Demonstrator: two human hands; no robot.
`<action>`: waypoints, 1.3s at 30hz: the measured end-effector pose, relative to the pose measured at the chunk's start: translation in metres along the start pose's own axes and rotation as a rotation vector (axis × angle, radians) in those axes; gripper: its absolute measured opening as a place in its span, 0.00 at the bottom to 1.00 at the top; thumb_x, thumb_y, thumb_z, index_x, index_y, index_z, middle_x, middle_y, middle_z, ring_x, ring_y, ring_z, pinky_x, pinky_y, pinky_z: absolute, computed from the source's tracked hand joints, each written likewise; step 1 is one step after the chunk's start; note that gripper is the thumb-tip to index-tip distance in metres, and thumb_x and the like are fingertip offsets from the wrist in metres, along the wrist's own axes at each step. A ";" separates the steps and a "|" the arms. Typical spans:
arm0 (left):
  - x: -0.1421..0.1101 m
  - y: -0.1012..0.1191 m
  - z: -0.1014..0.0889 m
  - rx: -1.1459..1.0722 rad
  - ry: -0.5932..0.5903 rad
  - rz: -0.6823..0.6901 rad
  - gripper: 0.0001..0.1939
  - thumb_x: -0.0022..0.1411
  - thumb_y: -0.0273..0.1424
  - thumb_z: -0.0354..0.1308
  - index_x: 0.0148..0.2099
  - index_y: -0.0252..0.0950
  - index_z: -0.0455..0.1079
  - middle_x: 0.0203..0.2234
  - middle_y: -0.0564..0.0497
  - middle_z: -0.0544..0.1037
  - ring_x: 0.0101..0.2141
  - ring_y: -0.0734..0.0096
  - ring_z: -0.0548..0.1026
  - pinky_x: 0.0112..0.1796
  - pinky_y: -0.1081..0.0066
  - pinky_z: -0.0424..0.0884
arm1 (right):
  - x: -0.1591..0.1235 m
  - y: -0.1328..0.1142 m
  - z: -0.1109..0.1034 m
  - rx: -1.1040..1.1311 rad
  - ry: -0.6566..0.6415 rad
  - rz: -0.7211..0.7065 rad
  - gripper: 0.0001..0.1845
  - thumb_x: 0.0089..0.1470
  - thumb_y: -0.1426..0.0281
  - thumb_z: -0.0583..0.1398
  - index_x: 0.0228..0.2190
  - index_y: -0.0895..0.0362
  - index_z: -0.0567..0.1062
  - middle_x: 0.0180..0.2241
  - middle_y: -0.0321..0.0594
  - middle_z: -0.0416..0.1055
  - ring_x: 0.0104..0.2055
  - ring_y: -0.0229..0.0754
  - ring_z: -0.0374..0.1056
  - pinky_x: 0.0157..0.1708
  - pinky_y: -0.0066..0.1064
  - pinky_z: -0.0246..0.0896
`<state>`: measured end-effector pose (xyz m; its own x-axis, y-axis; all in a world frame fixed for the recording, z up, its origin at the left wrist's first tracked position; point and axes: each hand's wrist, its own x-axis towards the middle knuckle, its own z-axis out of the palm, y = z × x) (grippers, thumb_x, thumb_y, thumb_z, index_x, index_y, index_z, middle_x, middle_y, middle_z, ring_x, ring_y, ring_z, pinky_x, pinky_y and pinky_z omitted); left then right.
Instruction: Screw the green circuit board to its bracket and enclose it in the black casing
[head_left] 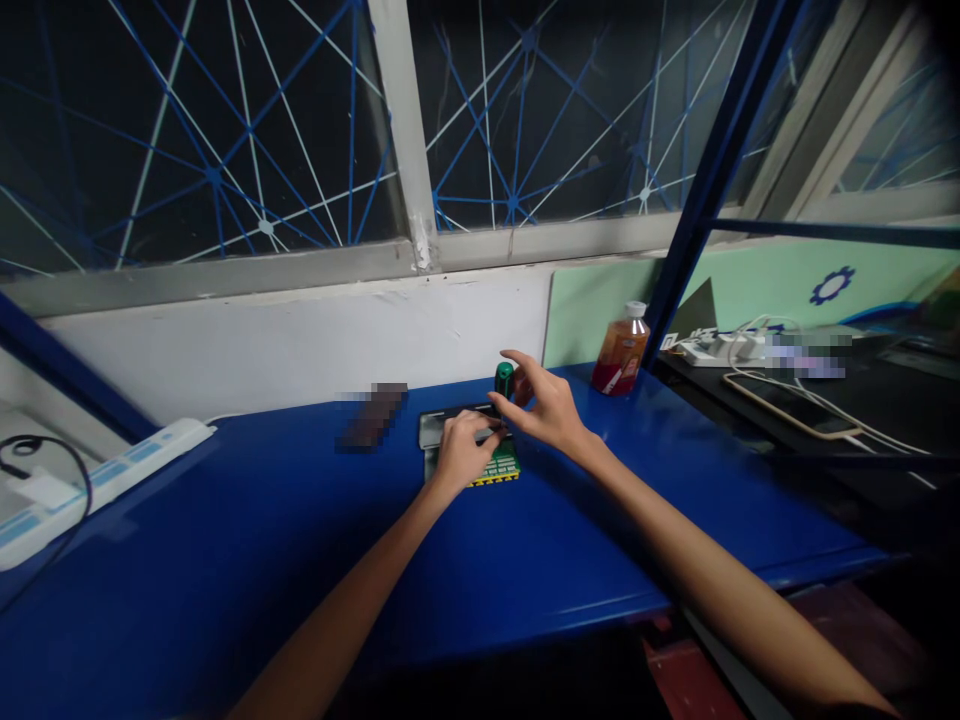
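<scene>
A screwdriver with a green handle [505, 377] stands upright over a green circuit board [504, 466] with a yellow toothed edge. My right hand [553, 405] is beside the handle, thumb and fingers spread apart around it. Lower down, my left hand [466, 448] rests over the board, its fingers drawn together near the foot of the screwdriver. What they pinch is too small and covered to make out. Behind and left of the board lies a grey casing [432, 431], partly under my left hand.
On the blue table [300, 540] lies a dark, blurred-out flat object [375, 415]. A bottle with red liquid [621, 350] stands at the back right. A white power strip [112, 490] lies at the left. A phone [791, 405] with cables is on the dark surface at right.
</scene>
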<state>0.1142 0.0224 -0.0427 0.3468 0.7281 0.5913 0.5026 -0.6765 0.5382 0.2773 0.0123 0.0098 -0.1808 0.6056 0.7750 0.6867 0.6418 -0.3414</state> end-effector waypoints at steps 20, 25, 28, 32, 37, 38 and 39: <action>0.000 -0.003 0.004 -0.014 0.002 -0.041 0.07 0.55 0.21 0.61 0.37 0.34 0.78 0.34 0.47 0.81 0.37 0.64 0.77 0.42 0.67 0.71 | -0.001 -0.007 -0.002 -0.003 -0.051 0.016 0.27 0.56 0.59 0.54 0.55 0.57 0.61 0.29 0.36 0.73 0.27 0.38 0.70 0.32 0.33 0.64; 0.001 0.000 0.001 -0.028 -0.028 -0.045 0.09 0.56 0.20 0.59 0.37 0.35 0.78 0.34 0.48 0.81 0.38 0.65 0.77 0.42 0.68 0.70 | -0.001 -0.006 -0.002 0.051 -0.087 0.003 0.27 0.56 0.63 0.53 0.56 0.55 0.58 0.38 0.40 0.73 0.27 0.36 0.71 0.31 0.31 0.64; 0.001 0.000 0.001 -0.041 -0.033 -0.048 0.09 0.57 0.21 0.58 0.37 0.36 0.78 0.34 0.48 0.81 0.37 0.65 0.77 0.41 0.69 0.70 | -0.001 -0.005 -0.002 0.060 -0.095 0.009 0.28 0.55 0.65 0.53 0.57 0.55 0.57 0.40 0.40 0.73 0.27 0.36 0.71 0.30 0.31 0.64; 0.001 -0.001 0.002 -0.049 -0.042 -0.045 0.10 0.57 0.21 0.57 0.37 0.37 0.78 0.34 0.49 0.81 0.37 0.66 0.77 0.41 0.70 0.70 | -0.001 -0.004 -0.001 0.048 -0.097 0.009 0.29 0.55 0.65 0.53 0.58 0.55 0.57 0.38 0.40 0.73 0.28 0.37 0.71 0.31 0.33 0.65; 0.000 -0.004 0.002 -0.052 -0.044 -0.050 0.10 0.58 0.22 0.57 0.39 0.36 0.77 0.36 0.48 0.80 0.39 0.66 0.77 0.43 0.69 0.70 | -0.001 -0.003 0.000 0.045 -0.090 0.023 0.29 0.56 0.63 0.53 0.58 0.56 0.57 0.33 0.37 0.73 0.27 0.37 0.70 0.31 0.32 0.64; 0.000 -0.004 0.002 -0.049 -0.043 -0.043 0.09 0.58 0.23 0.58 0.40 0.36 0.77 0.36 0.48 0.80 0.39 0.65 0.77 0.43 0.69 0.70 | -0.001 -0.003 0.000 0.041 -0.086 0.024 0.29 0.56 0.62 0.53 0.58 0.56 0.58 0.34 0.37 0.73 0.27 0.37 0.70 0.31 0.32 0.64; 0.000 -0.003 0.002 -0.045 -0.042 -0.034 0.09 0.58 0.23 0.58 0.40 0.36 0.77 0.36 0.48 0.80 0.39 0.65 0.76 0.44 0.68 0.70 | -0.001 -0.003 0.000 0.033 -0.084 0.025 0.29 0.56 0.62 0.53 0.58 0.56 0.58 0.34 0.37 0.73 0.26 0.37 0.70 0.31 0.32 0.64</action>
<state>0.1137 0.0247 -0.0457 0.3635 0.7538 0.5474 0.4790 -0.6552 0.5842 0.2758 0.0099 0.0100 -0.2232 0.6580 0.7192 0.6681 0.6405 -0.3787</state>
